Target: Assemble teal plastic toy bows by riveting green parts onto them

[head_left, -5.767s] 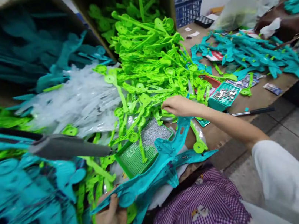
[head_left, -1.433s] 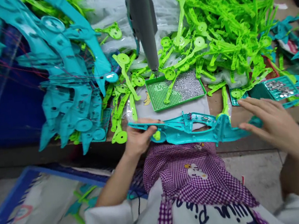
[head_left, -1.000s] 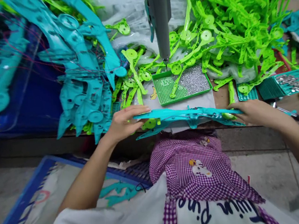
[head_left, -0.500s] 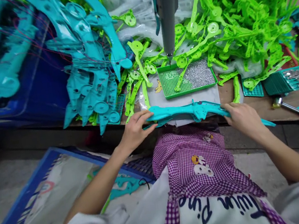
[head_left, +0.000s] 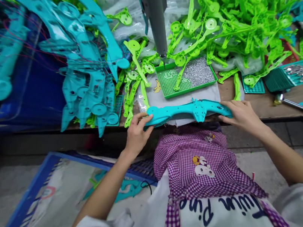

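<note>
A long turquoise plastic part [head_left: 183, 111] lies crosswise along the front edge of the workbench. My left hand [head_left: 137, 132] grips its left end between thumb and fingers. Its right end is pinched by my right hand [head_left: 240, 115], with the fingertips partly hidden. Just behind the part is a green mesh tray [head_left: 167, 84] with a heap of small silvery screws [head_left: 196, 72] in its right side. A grey power screwdriver [head_left: 157, 25] hangs upright above the tray, its bit pointing down.
Turquoise parts [head_left: 86, 81] are stacked at the left, beside a blue bin [head_left: 32, 78]. Bright green plastic pieces [head_left: 248, 19] pile up at the back right. A teal basket of metal bits [head_left: 280, 78] and a hammer [head_left: 295, 104] are on the right. Below left sits a blue-rimmed crate [head_left: 25, 202].
The turquoise part has rolled slightly so more of its broad face shows. My right hand has shifted its grip to the part's end. The whole view has moved a little.
</note>
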Demonstrator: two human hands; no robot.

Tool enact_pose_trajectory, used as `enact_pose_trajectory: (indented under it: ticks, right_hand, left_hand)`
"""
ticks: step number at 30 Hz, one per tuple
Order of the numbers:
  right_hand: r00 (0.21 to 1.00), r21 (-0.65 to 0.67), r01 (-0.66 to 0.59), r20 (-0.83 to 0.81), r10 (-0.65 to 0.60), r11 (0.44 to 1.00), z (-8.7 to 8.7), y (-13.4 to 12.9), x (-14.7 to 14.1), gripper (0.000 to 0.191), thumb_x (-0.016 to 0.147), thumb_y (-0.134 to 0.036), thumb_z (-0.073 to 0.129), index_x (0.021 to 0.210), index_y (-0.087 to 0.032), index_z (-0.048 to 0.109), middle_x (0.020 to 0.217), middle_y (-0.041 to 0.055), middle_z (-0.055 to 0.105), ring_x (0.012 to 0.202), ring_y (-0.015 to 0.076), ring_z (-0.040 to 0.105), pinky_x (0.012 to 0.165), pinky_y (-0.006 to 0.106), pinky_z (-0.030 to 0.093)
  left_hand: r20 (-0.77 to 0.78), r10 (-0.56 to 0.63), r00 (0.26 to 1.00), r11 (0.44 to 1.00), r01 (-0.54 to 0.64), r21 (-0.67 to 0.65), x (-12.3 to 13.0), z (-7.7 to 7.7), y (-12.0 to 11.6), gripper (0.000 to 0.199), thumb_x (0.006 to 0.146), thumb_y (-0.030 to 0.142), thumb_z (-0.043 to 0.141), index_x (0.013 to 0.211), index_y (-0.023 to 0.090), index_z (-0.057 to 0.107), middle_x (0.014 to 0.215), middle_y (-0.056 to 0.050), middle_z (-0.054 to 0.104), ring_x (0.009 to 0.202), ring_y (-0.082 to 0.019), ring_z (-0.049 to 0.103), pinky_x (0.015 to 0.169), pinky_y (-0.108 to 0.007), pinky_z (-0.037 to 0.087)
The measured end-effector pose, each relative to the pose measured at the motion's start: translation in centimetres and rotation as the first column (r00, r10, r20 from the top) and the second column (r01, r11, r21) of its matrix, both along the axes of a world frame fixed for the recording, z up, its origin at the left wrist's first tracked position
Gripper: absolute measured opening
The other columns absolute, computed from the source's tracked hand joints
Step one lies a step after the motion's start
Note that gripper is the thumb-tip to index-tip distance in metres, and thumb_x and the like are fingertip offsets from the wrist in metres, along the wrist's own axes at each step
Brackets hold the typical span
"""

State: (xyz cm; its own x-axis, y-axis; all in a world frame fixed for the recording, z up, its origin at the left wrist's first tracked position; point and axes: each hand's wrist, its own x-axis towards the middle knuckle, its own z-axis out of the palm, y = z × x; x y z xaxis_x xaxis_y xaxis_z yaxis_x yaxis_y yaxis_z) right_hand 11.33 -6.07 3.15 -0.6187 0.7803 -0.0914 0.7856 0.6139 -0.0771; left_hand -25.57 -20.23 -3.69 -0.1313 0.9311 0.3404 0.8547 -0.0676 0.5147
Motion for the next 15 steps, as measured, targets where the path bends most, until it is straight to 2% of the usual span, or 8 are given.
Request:
enact_pose_trajectory:
  ticks: [7, 11, 15]
  right_hand:
    - [0.997, -0.113, 0.018, -0.071, -0.027, 0.993, 0.1, 1.2, 0.9, 0.057, 0.092, -0.059, 0.046, 0.135, -0.022, 0.052, 0.112, 0.0142, 0.067, 0.109, 0.0337, 0.059, 0.084, 0.041, 0.039]
    - [0.998, -0.191, 0.005, -0.056, -0.016, 0.982, 0.4, 2.2, 0.9, 0.056, 0.092, -0.057, 0.046, 0.135, -0.022, 0.053, 0.116, 0.015, 0.067, 0.109, 0.0337, 0.06, 0.086, 0.043, 0.041]
    - [1.0, -0.178, -0.003, -0.016, 0.001, 0.984, 0.8, 3.7, 0.2, 0.055, 0.088, -0.053, 0.056, 0.132, -0.021, 0.056, 0.119, 0.0151, 0.067, 0.111, 0.0348, 0.061, 0.09, 0.046, 0.042]
  left_hand:
    - [0.027, -0.003, 1.0, 1.0, 0.003, 0.015, 0.4, 0.0, 0.5, 0.023, 0.087, 0.019, 0.059, 0.108, 0.022, 0.067, 0.115, -0.009, 0.062, 0.103, -0.023, 0.063, 0.095, -0.042, 0.052]
    - [0.055, -0.003, 0.998, 0.999, 0.0, 0.046, 0.5, -0.3, 0.7, 0.019, 0.086, 0.022, 0.062, 0.104, 0.022, 0.068, 0.113, -0.009, 0.062, 0.102, -0.023, 0.063, 0.094, -0.041, 0.052]
    - [0.073, 0.035, 0.997, 0.996, -0.041, 0.077, 1.0, -0.3, 1.0, 0.014, 0.085, 0.024, 0.063, 0.098, 0.021, 0.068, 0.109, -0.008, 0.063, 0.104, -0.024, 0.062, 0.094, -0.042, 0.051]
